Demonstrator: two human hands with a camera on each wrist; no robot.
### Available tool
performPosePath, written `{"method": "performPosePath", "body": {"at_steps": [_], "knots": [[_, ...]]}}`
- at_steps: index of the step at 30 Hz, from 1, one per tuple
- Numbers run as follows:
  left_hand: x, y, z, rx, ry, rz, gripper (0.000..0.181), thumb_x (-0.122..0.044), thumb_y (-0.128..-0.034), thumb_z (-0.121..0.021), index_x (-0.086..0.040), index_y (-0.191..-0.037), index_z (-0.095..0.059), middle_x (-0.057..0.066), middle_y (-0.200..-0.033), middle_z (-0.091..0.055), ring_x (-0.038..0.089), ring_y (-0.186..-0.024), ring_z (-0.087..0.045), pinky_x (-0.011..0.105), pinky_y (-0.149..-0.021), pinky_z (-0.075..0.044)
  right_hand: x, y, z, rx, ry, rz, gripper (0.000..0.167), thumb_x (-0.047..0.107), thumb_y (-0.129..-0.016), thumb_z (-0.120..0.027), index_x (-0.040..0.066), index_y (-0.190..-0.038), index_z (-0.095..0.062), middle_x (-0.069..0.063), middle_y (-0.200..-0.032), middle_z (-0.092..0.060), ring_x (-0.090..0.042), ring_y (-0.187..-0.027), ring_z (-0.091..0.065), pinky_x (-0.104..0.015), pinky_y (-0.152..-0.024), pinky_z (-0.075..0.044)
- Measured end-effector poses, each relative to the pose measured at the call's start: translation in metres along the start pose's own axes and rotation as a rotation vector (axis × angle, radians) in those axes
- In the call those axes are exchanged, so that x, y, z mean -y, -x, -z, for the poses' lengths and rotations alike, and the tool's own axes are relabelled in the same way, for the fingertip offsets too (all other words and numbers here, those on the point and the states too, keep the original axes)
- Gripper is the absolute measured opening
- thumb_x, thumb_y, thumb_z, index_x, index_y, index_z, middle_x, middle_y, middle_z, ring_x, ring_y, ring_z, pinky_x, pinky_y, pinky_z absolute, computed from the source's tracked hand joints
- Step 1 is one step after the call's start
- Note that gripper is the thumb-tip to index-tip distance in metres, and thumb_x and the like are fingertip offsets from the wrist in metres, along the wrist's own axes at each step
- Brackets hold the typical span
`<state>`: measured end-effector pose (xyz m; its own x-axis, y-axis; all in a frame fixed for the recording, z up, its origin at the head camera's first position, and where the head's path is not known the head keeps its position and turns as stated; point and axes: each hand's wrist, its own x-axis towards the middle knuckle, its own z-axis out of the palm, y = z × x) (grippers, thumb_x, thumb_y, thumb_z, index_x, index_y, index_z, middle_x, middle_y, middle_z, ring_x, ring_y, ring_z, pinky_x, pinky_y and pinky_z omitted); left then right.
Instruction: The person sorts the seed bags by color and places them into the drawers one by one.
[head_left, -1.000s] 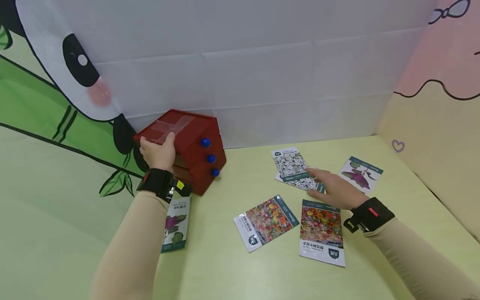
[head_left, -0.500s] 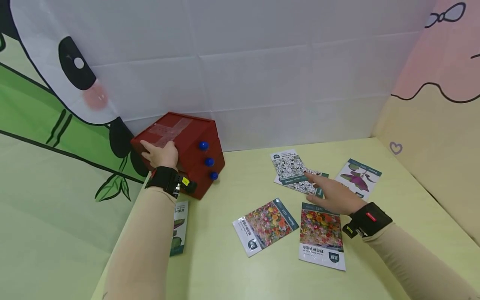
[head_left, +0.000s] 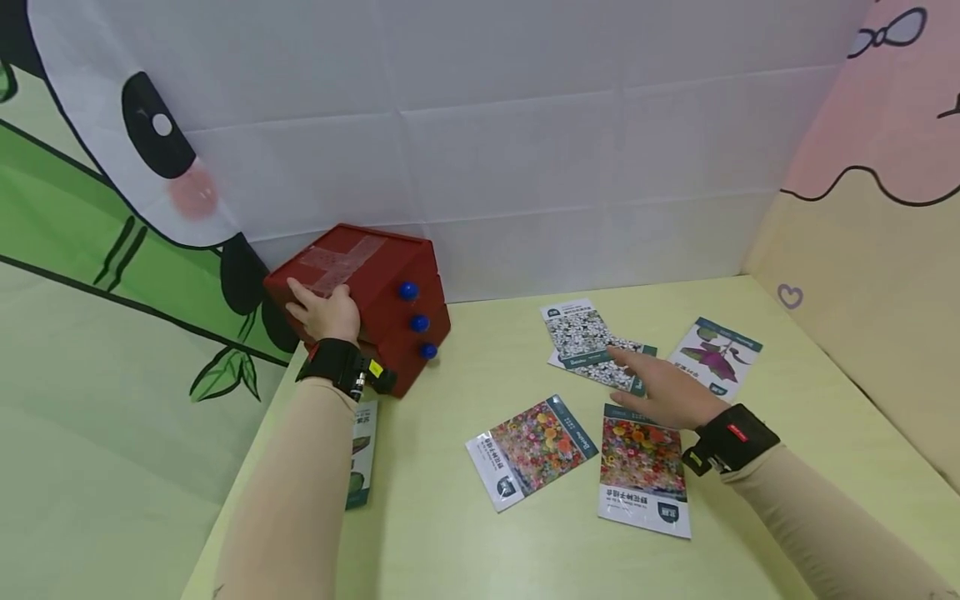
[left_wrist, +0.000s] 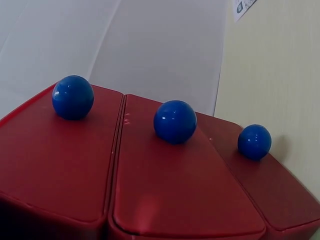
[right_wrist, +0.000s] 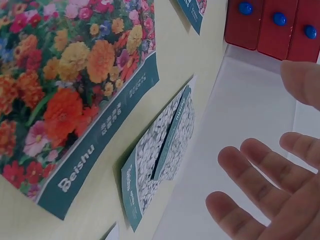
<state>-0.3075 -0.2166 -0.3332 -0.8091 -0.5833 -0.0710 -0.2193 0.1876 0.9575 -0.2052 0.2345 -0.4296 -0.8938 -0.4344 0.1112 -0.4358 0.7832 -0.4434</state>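
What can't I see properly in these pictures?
Head view: some of the red box, behind the left hand.
Head view: part of the leftmost packet, behind the left sleeve.
Left wrist view: most of a packet, cut off by the top edge.
Right wrist view: part of the big colourful packet, cut off by the left and top edges.

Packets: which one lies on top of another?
The rear white-flower packet: only it visibly overlaps another, covering part of the front white-flower packet.
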Motion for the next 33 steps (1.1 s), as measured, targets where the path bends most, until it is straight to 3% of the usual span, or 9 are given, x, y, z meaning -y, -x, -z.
{"method": "performPosePath", "body": {"at_steps": [8,18,26,33], "knots": [[0.002,0.003,-0.001,0.008,-0.018,-0.029,0.077,-0.034,-0.0969,-0.043,-0.038,-0.153,0.010,0.005,-0.160,0.017,0.034,-0.146,0.001,0.048,-0.116,-0.012,0.002,-0.032,0.015,-0.002,0.008,0.045,0.072,0.030,-0.093,-0.065,0.003,-0.150,-0.029,-0.020,-0.136,-0.052,-0.035,-0.119,-0.054,-0.051,-0.097,-0.045],[0.006,0.011,-0.009,0.051,-0.019,-0.074,0.078,-0.034,-0.0959,-0.044,-0.036,-0.153,0.009,0.007,-0.160,0.016,0.035,-0.146,0.002,0.052,-0.116,-0.008,0.012,-0.073,0.042,0.019,0.010,0.028,0.072,0.032,-0.095,-0.062,0.008,-0.152,-0.025,-0.018,-0.139,-0.048,-0.035,-0.125,-0.048,-0.051,-0.099,-0.043],[0.006,0.022,-0.018,0.072,-0.010,-0.098,0.079,-0.032,-0.0950,-0.046,-0.034,-0.154,0.006,0.008,-0.160,0.014,0.035,-0.146,0.000,0.056,-0.115,-0.007,0.019,-0.083,0.059,-0.005,0.020,0.042,0.072,0.033,-0.095,-0.062,0.009,-0.152,-0.026,-0.019,-0.140,-0.047,-0.035,-0.125,-0.048,-0.053,-0.099,-0.042],[0.003,0.025,-0.027,0.101,-0.062,-0.128,0.079,-0.034,-0.0957,-0.045,-0.032,-0.154,0.007,0.010,-0.160,0.013,0.039,-0.145,-0.003,0.058,-0.114,-0.008,0.017,-0.088,0.071,-0.034,0.027,0.048,0.071,0.028,-0.094,-0.063,0.009,-0.152,-0.027,-0.020,-0.138,-0.049,-0.035,-0.123,-0.050,-0.051,-0.098,-0.042]]}}
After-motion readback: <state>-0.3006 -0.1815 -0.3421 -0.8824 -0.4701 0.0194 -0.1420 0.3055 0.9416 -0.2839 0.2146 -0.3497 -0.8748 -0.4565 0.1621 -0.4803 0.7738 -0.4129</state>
